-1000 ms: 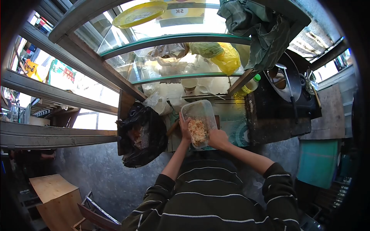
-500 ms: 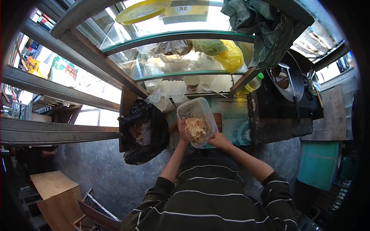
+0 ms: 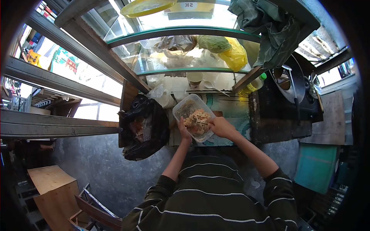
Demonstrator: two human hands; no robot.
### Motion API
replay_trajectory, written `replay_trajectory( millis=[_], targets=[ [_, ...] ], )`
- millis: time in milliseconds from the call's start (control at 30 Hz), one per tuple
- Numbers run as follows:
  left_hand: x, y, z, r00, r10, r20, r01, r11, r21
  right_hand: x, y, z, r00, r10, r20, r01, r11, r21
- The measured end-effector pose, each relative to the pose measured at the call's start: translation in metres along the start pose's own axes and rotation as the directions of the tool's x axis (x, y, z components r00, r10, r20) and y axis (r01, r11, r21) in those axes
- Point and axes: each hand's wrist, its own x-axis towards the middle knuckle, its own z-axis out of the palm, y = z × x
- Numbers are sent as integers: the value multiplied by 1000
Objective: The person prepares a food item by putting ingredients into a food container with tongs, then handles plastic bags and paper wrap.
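In front of my body is a clear plastic tub point(image 3: 186, 104) with rounded corners, tilted a little. A crumbly orange-and-white food mixture point(image 3: 197, 120) lies clumped in it. My left hand point(image 3: 184, 130) grips the tub's left side, thumb up along the wall. My right hand point(image 3: 222, 127) is closed, with its knuckles over the tub's right rim beside the mixture. Whatever its fingers hold is hidden behind the hand. Behind the tub, a paper cup point(image 3: 194, 79) and a white plastic spoon point(image 3: 216, 88) are on the counter.
A black plastic bag point(image 3: 156, 127) sits open to the left of the tub. Glass shelves ahead hold a yellow bag point(image 3: 234, 54) and other bags. At the right are a wok point(image 3: 287, 84) on a stove and a green-capped bottle point(image 3: 256, 83). A wooden box point(image 3: 56, 188) stands lower left.
My right hand has moved from the tub's lower right corner up over its right rim. The mixture has been shifted into a higher clump, and the tub has turned slightly.
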Motion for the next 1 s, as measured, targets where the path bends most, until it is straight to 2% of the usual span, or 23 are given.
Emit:
replay_trajectory(
  millis=[33,67,100,133,167,233,267,300,333,433,500,567,633,667,700,733,767,867,933,967,1000],
  targets=[
    [1,-3,0,1000,0,-4,0,1000,-2,-4,-7,0,995,34,-95,-46,991,-123],
    [2,-6,0,994,74,-79,-65,992,111,-3,-11,5,995,35,-93,-46,991,-125],
    [3,-9,0,978,153,-143,-118,966,229,-2,-13,13,987,-1,-163,-47,956,-288],
    [3,-11,-2,978,152,-141,-117,967,229,-1,-13,20,973,-47,-226,-60,894,-443],
    [3,-14,-4,982,121,-144,-86,970,229,5,-9,32,973,-46,-227,-61,894,-444],
    [-1,-14,4,984,92,-151,-56,972,229,20,2,59,954,-247,-170,112,820,-561],
    [-5,-14,14,971,156,-183,-102,957,273,26,8,68,955,-246,-166,114,822,-559],
    [-6,-17,16,952,219,-212,-146,937,316,29,9,72,960,-272,-67,191,810,-554],
    [-8,-17,17,952,216,-217,-141,938,317,29,11,76,955,-295,34,266,797,-542],
    [-5,-16,16,969,189,-160,-148,960,238,22,8,93,936,-342,78,319,736,-597],
    [-3,-13,20,981,193,-27,-187,971,147,11,8,96,929,-351,119,347,708,-615],
    [-10,-9,27,987,152,-43,-146,983,112,6,15,83,918,-363,159,377,675,-634],
    [-13,-7,26,992,107,-62,-102,991,83,-5,6,41,953,-275,127,299,797,-525],
    [-10,-11,22,986,150,-68,-140,981,134,-3,-1,30,952,-276,131,303,796,-524],
    [-9,-12,20,978,194,-73,-178,967,183,0,-7,21,976,-214,49,208,824,-527],
    [-10,-12,18,978,195,-74,-178,966,186,3,-11,16,988,-147,-37,107,848,-519],
    [-10,-12,17,984,169,-63,-157,974,163,10,-11,21,989,-145,-43,103,850,-516],
    [-11,-12,19,990,131,-56,-119,977,176,29,-15,52,968,-231,-103,149,850,-506],
    [-7,-13,14,990,124,-64,-107,971,214,21,-19,74,918,-377,123,382,754,-535],
    [-5,-16,9,993,115,-30,-108,978,178,25,-11,81,918,-377,124,382,756,-532],
    [-3,-19,5,994,107,4,-106,984,143,29,2,88,888,-408,213,457,722,-520]
  ],
)
